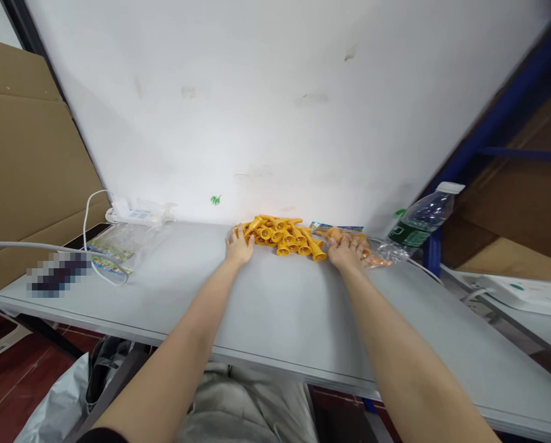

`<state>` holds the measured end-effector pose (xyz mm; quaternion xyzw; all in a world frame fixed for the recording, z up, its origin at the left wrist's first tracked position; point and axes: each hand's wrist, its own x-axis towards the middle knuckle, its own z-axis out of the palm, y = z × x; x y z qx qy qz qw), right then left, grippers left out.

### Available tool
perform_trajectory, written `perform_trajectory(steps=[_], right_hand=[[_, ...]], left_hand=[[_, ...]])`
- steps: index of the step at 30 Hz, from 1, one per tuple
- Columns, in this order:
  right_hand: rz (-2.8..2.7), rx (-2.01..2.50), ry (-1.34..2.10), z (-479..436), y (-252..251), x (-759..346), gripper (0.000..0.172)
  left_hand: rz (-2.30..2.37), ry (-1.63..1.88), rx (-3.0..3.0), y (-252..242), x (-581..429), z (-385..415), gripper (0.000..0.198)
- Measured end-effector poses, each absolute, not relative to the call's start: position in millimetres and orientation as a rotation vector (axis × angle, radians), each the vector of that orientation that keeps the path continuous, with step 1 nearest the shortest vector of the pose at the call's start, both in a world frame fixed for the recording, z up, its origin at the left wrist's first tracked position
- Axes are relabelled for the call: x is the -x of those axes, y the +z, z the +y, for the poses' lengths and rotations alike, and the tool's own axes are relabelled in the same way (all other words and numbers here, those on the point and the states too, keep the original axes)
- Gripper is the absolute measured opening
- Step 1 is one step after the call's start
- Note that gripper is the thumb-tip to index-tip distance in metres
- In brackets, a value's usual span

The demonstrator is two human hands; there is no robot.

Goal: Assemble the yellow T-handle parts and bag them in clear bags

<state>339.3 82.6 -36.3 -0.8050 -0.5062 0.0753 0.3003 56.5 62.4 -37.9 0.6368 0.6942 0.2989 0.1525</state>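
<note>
A pile of yellow-orange plastic pieces with flared, trumpet-like ends (285,237) lies against the wall at the back of the grey table. At the pile's left edge rests my left hand (239,247), fingers apart and touching the nearest pieces. My right hand (347,251) lies with fingers spread over orange pieces (334,233) just right of the pile. These are partly in a clear plastic bag (388,251), whose printed header card (336,227) shows behind. My right palm and fingers cover some of them.
A plastic bottle (423,218) with a white cap leans at the back right. On the left lie clear printed bags (114,246), a white cable (85,215) and a blurred-out dark item (58,275). A cardboard box (31,154) stands beyond the left end; a blue frame (473,129) rises right.
</note>
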Motion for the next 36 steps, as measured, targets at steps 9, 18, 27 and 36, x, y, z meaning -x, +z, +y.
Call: perform_trajectory(steps=[9, 18, 27, 36], right_hand=[[-1.573, 2.247, 0.199, 97, 24, -337, 0.060], [-2.074, 1.568, 0.041, 57, 57, -177, 0.061], [-2.058, 1.712, 0.109, 40, -34, -122, 0.050], [-2.011, 1.685, 0.163, 47, -36, -125, 0.051]], left_hand=[[2.131, 0.567, -2.091, 15, 35, 63, 0.060], [2.690, -0.099, -1.393, 37, 192, 21, 0.102], [2.574, -0.165, -1.665, 24, 210, 12, 0.052], [2.782, 0.038, -1.850, 90, 211, 11, 0.061]])
